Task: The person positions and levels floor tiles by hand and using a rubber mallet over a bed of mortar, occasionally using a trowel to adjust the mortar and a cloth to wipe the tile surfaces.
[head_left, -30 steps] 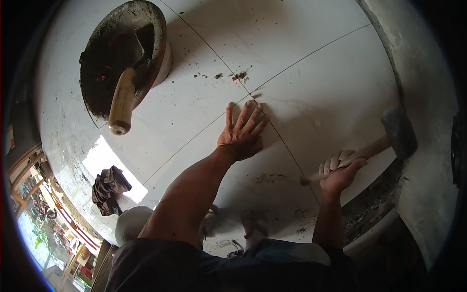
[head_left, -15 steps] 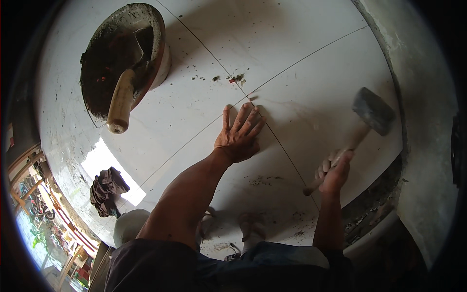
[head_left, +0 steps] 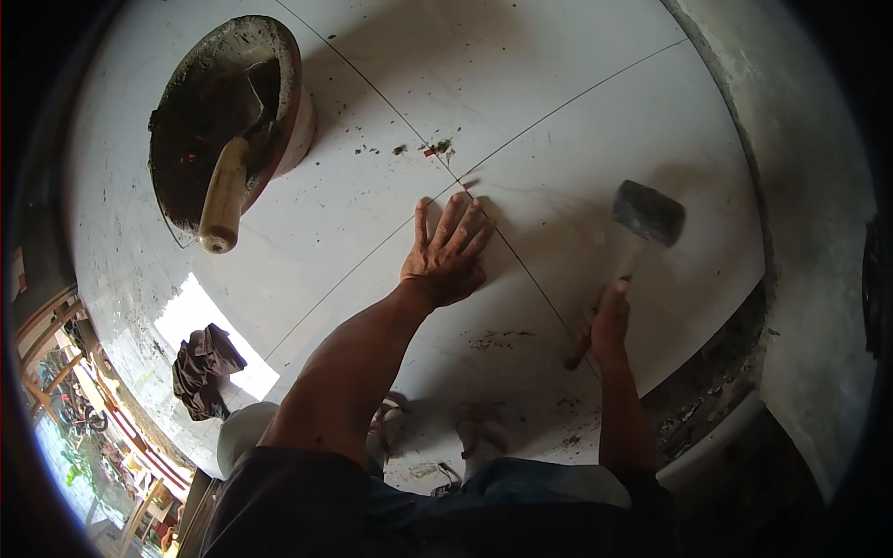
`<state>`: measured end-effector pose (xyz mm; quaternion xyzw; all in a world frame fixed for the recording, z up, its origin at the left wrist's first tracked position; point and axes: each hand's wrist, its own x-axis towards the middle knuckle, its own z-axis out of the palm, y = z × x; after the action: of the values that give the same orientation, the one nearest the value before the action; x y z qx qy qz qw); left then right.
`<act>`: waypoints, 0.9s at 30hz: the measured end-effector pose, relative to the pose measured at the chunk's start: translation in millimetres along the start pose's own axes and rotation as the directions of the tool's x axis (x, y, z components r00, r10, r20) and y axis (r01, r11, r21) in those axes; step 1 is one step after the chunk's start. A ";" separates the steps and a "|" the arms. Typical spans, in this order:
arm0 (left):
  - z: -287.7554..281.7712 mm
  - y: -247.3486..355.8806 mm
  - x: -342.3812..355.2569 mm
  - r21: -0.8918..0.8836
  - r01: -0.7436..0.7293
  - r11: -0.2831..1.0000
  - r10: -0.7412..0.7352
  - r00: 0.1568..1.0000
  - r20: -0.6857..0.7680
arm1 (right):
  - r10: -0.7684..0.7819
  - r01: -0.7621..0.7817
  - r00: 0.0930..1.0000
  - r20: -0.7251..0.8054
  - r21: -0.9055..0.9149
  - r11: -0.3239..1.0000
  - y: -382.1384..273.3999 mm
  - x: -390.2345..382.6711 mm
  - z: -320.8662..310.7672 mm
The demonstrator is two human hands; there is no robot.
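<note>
Tiles (head_left: 581, 153) look laid; rubble strip (head_left: 712, 381) (right edge) yet uncovered; left hand (head_left: 445, 256) flat, fingers apart; right hand (head_left: 609, 325) clamped round rubber mallet (head_left: 649, 213)

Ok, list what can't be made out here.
All in the head view:
Palm of the left hand: turned down against the floor tiles.
Gripped part of the hammer: covered by the right hand.
Bottom of the bucket: lost in dark shadow.
Clutter at far left: too small, blurred.
</note>
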<state>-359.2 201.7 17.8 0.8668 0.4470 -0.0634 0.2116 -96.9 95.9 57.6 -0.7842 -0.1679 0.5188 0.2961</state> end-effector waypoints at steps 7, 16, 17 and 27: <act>3.7 0.6 -2.7 -0.001 -0.002 1.000 0.002 1.000 -0.017 | -0.071 0.096 0.995 -0.074 0.429 0.898 -19.5 0.6 -4.2; -0.7 1.2 -2.8 0.029 0.016 0.999 -0.016 1.000 0.013 | 0.047 -0.005 0.988 -0.146 0.270 0.963 -27.3 -9.0 18.7; -4.9 3.5 1.3 0.019 0.028 0.999 -0.029 0.997 0.071 | 0.125 -0.136 0.987 0.104 0.111 0.984 -11.9 1.4 -2.7; 0.7 -9.6 0.2 0.038 0.033 0.999 -0.033 0.999 -0.003 | -0.122 0.137 0.990 -0.076 0.235 0.962 -52.4 -19.8 -8.6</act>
<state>-366.7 206.4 14.1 0.8633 0.4602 -0.0742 0.1933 -94.7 122.3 107.7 -0.7455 -0.1460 0.4908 0.4267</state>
